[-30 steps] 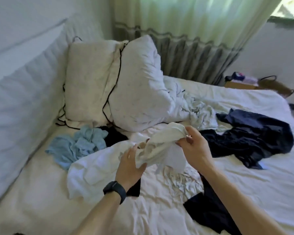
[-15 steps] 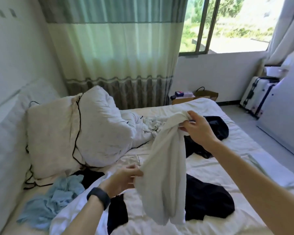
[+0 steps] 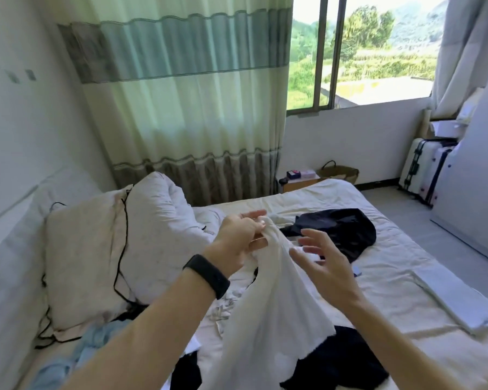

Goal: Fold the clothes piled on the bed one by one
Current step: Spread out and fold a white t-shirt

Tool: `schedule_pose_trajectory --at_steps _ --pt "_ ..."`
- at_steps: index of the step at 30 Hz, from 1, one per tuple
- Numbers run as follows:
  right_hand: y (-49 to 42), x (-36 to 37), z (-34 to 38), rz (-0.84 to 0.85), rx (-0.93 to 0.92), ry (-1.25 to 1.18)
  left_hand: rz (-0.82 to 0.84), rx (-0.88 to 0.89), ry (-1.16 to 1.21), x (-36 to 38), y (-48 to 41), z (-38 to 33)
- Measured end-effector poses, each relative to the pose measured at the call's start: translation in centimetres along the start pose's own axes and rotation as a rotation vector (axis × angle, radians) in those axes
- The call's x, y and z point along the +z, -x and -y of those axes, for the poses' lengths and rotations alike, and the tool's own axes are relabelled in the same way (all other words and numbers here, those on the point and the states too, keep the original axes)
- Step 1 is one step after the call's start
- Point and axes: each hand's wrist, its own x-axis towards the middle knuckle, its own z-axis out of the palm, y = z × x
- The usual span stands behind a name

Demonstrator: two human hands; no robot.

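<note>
Left hand (image 3: 237, 237): grip closed to a pinch on the top of the white garment (image 3: 268, 319), fingers and thumb bunched on the cloth; black band on the wrist. The garment hangs down from the grip in one limp, gathered length that widens toward a loose lower hem. Cannot tell whether the hem touches the bed (image 3: 392, 263). Right hand (image 3: 330, 266): just right of the grip, fingers spread and straight, holding nothing, close to the cloth but apparently apart from it. Beyond the right hand, a black garment (image 3: 347, 226) lies on the bed. Below the grip, under the hanging hem, lies a second dark garment (image 3: 347, 358). Well down and left of the grip is a light blue garment (image 3: 65, 364); to the left, the pillows (image 3: 85, 249). Judgement: the step in hand is opening out one item lifted from the pile; no fold made in it yet. The next move calls for the right hand to take a second hold on the top edge beside the pinch, then draw the holds apart so the cloth spreads before it is laid down.
</note>
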Motion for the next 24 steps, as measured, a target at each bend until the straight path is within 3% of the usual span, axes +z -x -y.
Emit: schedule_pose_trajectory --at_steps 3,6,8,11,14,18,21,24 --pt "1.9 2.2 1.9 -0.031 -0.056 0.048 -0.035 -0.017 0.086 3.3 0.2 -0.2" --pt "0.8 3.3 3.3 -0.081 0.027 0.126 -0.072 -0.027 0.066 4.7 0.6 -1.0" --pt "-0.6 3.2 4.3 -0.083 0.078 0.036 -0.073 0.000 -0.017 4.4 0.8 -1.8" --pt "-2.9 2.1 6.1 -0.034 0.093 -0.089 -0.082 0.251 -0.531 1.7 0.8 -2.5" --pt "-5.0 0.8 8.5 0.033 -0.029 0.043 -0.155 0.589 -1.128 -1.5 1.3 -2.3" --pt "-7.2 0.2 11.3 0.044 -0.208 0.357 -0.289 0.818 -1.370 -3.4 1.1 -2.9" --pt "-8.2 0.3 12.1 0.044 -0.326 0.528 -0.234 0.859 -1.427 -4.6 0.5 -4.1" --pt "-9.0 0.2 12.9 0.030 -0.391 0.583 -0.075 0.641 -1.312 -4.8 0.3 -5.2"
